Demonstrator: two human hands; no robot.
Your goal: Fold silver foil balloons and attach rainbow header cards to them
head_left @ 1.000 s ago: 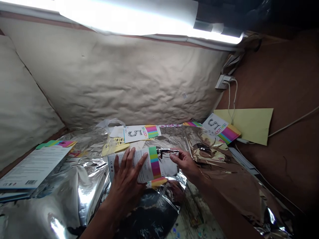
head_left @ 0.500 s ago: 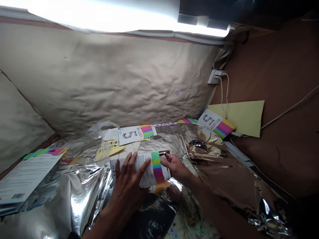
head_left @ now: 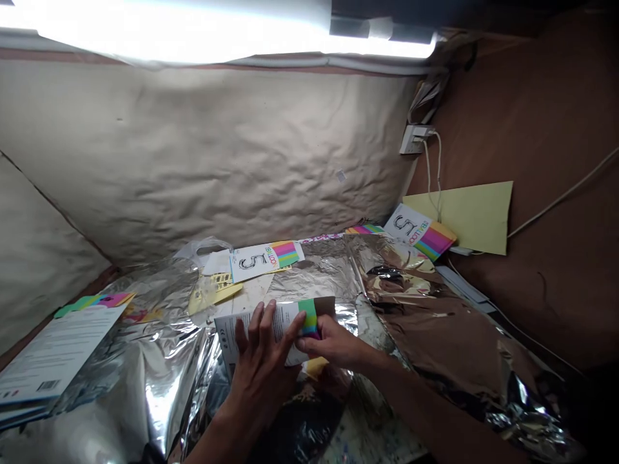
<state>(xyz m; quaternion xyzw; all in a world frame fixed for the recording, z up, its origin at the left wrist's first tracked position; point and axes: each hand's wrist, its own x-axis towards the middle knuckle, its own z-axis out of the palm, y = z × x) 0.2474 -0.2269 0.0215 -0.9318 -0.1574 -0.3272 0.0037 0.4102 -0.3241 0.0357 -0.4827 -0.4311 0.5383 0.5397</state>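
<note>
Two hands meeting on one white card packet (head_left: 271, 319) with a rainbow stripe, low in the middle, on crinkled silver foil (head_left: 155, 374) spread over the surface (head_left: 374, 428). Left hand (head_left: 264, 367) flat on the packet, fingers spread, grip open, pressing rather than clasping. Right hand (head_left: 331, 341) closer in than half a second ago: then pinching the packet's right edge beyond the stripe, now with grip closed on the stripe itself, fingertips touching the left forefinger. Gone from sight since a second ago, the foil flap jutting right of the packet. Unmoved beyond: a "5" card (head_left: 264, 258) just behind, another such card (head_left: 420, 233) against yellow paper (head_left: 476, 216) by the wall.
</note>
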